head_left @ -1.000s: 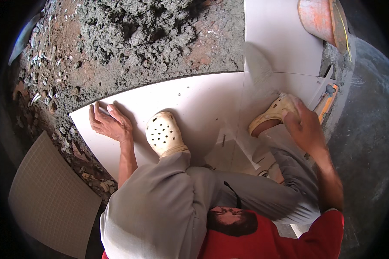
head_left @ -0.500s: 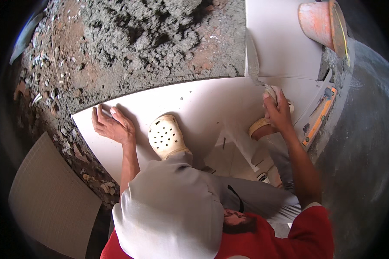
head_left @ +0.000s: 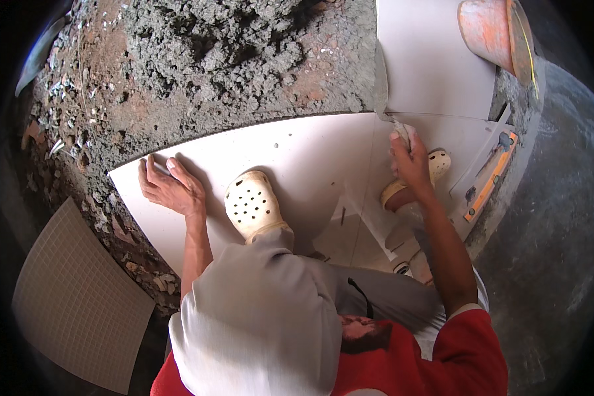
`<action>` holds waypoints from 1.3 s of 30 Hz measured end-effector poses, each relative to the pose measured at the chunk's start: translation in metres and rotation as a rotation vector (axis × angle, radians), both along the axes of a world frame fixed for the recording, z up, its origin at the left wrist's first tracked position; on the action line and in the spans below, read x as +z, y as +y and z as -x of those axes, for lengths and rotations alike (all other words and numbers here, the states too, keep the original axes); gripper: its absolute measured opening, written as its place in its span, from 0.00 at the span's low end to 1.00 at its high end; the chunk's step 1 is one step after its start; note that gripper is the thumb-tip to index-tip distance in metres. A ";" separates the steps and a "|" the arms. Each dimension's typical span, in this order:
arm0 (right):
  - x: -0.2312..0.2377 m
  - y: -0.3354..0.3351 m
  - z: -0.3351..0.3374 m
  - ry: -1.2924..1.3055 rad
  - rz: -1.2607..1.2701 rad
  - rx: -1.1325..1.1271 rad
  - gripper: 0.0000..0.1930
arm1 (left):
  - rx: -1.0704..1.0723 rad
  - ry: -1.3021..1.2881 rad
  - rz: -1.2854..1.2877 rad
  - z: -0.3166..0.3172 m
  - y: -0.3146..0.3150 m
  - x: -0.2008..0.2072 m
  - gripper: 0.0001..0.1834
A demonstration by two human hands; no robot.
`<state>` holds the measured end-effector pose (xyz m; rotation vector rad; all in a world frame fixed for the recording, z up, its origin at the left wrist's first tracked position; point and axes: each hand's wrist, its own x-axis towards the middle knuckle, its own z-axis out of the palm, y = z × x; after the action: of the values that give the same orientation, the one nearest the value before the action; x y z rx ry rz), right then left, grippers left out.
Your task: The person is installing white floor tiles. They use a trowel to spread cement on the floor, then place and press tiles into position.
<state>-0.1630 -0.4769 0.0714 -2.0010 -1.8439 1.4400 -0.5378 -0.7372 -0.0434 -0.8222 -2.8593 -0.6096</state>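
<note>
I squat on a large white floor tile (head_left: 297,152). My left hand (head_left: 171,188) lies flat on it near its left edge, fingers spread, holding nothing. My right hand (head_left: 412,162) reaches forward past my right cream clog (head_left: 437,162) and is closed around a small pale wad (head_left: 400,130). The wad presses at the joint where this tile meets the neighbouring white tile (head_left: 435,59) and the grey mortar bed (head_left: 231,53). What the wad is made of cannot be made out. My left cream clog (head_left: 254,204) stands on the tile between my hands.
Rough wet mortar and red rubble cover the ground ahead and to the left. An orange spirit level (head_left: 488,178) lies on the tiles at the right. An orange bucket (head_left: 495,33) stands at the back right. A spare tile (head_left: 79,297), grid-backed, lies at the lower left.
My right hand has moved from beside my right foot up and left to the tile joint. My left hand has stayed flat on the tile.
</note>
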 end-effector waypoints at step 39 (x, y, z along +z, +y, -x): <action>0.014 0.047 0.063 -0.164 -0.075 -0.008 0.22 | 0.016 -0.040 -0.030 0.000 0.000 0.004 0.29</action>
<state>-0.2262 -0.4296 0.0852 -2.1459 -1.9175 1.2183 -0.5374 -0.7373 -0.0394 -0.7904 -2.8822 -0.6725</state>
